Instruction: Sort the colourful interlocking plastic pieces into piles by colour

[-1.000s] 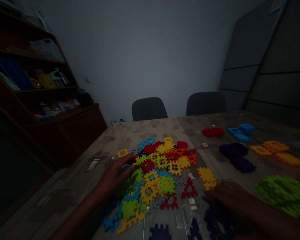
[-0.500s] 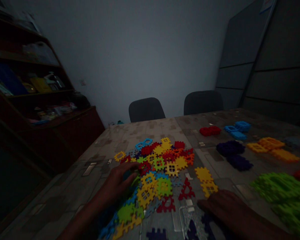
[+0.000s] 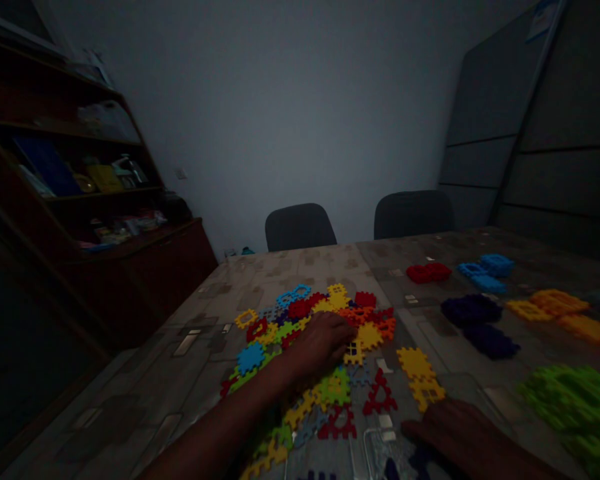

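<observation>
A heap of flat, notched plastic pieces in many colours [image 3: 325, 333] lies on the patterned table [image 3: 300, 263] in front of me. My left hand [image 3: 317, 343] rests on the middle of the heap, palm down, fingers curled over red and yellow pieces; what it grips, if anything, is hidden. My right hand [image 3: 455, 437] lies low at the near right on the table, fingers flat, beside dark purple pieces [image 3: 415, 460]. Two yellow pieces [image 3: 417, 373] lie just beyond it.
Sorted groups lie to the right: red pieces [image 3: 429, 272], blue pieces [image 3: 485, 272], purple pieces [image 3: 477, 320], orange-yellow pieces [image 3: 555, 310], green pieces [image 3: 575, 400]. Two dark chairs [image 3: 300, 227] stand at the far edge. A wooden shelf unit [image 3: 80, 200] fills the left wall. The room is dim.
My left hand has moved right, from the heap's left edge onto its middle. Pieces at the left side have shifted, and a blue one now lies bare there. My right hand barely moved.
</observation>
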{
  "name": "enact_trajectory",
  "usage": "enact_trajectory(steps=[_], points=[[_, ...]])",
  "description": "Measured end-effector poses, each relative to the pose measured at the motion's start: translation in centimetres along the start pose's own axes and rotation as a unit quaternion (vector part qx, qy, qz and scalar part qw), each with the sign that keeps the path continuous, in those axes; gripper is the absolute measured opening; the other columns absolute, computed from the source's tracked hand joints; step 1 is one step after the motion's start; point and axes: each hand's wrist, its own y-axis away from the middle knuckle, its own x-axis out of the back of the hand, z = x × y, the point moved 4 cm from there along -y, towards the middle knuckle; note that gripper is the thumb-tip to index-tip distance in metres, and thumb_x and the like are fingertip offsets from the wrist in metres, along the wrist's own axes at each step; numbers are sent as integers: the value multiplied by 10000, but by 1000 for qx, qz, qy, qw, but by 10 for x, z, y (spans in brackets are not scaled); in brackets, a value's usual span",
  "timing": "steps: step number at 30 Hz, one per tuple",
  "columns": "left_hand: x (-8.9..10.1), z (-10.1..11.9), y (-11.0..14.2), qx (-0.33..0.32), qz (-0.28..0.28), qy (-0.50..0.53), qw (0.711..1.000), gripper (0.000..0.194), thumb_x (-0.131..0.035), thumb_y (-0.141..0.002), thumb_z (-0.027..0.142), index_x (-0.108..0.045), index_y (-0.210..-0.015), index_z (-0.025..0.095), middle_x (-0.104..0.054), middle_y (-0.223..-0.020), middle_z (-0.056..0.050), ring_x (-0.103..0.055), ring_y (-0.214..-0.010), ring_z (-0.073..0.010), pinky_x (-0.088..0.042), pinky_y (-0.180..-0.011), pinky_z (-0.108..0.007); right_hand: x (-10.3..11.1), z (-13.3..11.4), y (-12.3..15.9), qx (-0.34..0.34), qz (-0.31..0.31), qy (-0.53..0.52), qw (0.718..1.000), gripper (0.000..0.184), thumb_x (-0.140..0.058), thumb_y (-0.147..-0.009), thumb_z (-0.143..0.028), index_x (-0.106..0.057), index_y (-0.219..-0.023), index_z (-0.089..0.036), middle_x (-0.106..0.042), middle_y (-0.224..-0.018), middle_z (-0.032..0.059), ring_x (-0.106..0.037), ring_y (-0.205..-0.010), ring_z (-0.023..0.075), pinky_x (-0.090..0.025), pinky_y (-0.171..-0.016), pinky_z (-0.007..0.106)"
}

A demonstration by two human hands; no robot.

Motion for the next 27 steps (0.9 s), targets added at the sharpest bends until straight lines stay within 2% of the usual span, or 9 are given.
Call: enact_trajectory(steps=[3, 6, 9, 11, 15, 19, 23, 27], points=[[3, -2, 7, 9, -9, -40, 999, 120, -611, -992, 189, -725, -965, 215, -736, -1059, -72, -657, -1060, -269, -408, -1113, -479, -9, 6, 1, 12, 11, 25, 1000, 603, -662, -799, -188, -656, -1363, -403, -792, -1016, 53, -722, -882, 312, -584, -844, 453], [13, -11, 25, 29, -16, -72, 997, 178, -607, -1002, 216, -708, -857, 213, -710, -1003, -68, -640, -1022, -277, -362, -1135, -541, 2, -9, 1, -7, 42, 40, 998, 636, -658, -790, -131, -634, -1370, -392, -773, -1031, 49, -699, -886, 284, -562, -876, 444], [21, -22, 38, 51, -19, -89, 994, 224, -576, -1026, 214, -705, -843, 204, -713, -969, -83, -642, -1000, -288, -363, -1117, -562, 16, -25, 1, -17, 46, 21, 999, 600, -675, -791, -129, -653, -1342, -366, -759, -1050, 55, -692, -926, 290, -541, -886, 447], [21, -23, 39, 59, -20, -91, 994, 199, -566, -1032, 210, -712, -898, 203, -723, -990, -93, -648, -1003, -287, -398, -1083, -521, 17, -25, 1, -22, 45, 10, 999, 604, -663, -792, -113, -660, -1342, -362, -758, -1061, 52, -696, -946, 298, -529, -911, 466], [14, -11, 26, 43, -39, -69, 996, 124, -651, -997, 230, -722, -1097, 214, -750, -1119, -90, -663, -1088, -284, -433, -1052, -440, 6, -11, 2, 13, 28, -4, 1000, 727, -702, -761, -157, -606, -1453, -361, -774, -1113, 69, -718, -974, 330, -545, -902, 481], [10, -1, 6, 32, -73, -42, 996, 383, -782, -921, 289, -688, -1289, 246, -755, -1286, -77, -657, -1217, -310, -422, -1101, -445, 6, -4, 4, -10, 7, -7, 1000, 739, -707, -776, -221, -594, -1490, -374, -777, -1158, 85, -719, -1010, 348, -539, -956, 519], [10, -3, -9, 49, -111, -39, 992, 394, -827, -879, 314, -716, -1249, 231, -766, -1264, -86, -679, -1189, -315, -481, -1037, -413, 18, -10, 2, -19, 3, -17, 1000, 642, -703, -823, -283, -619, -1454, -366, -792, -1101, 77, -727, -972, 335, -534, -970, 519], [9, -6, -19, 62, -149, -43, 986, 307, -855, -871, 343, -748, -1115, 191, -767, -1135, -77, -703, -1057, -281, -543, -926, -406, 24, -12, 2, -26, 37, -9, 999, 521, -661, -900, -268, -636, -1410, -375, -801, -1034, 60, -731, -933, 308, -526, -983, 507]])
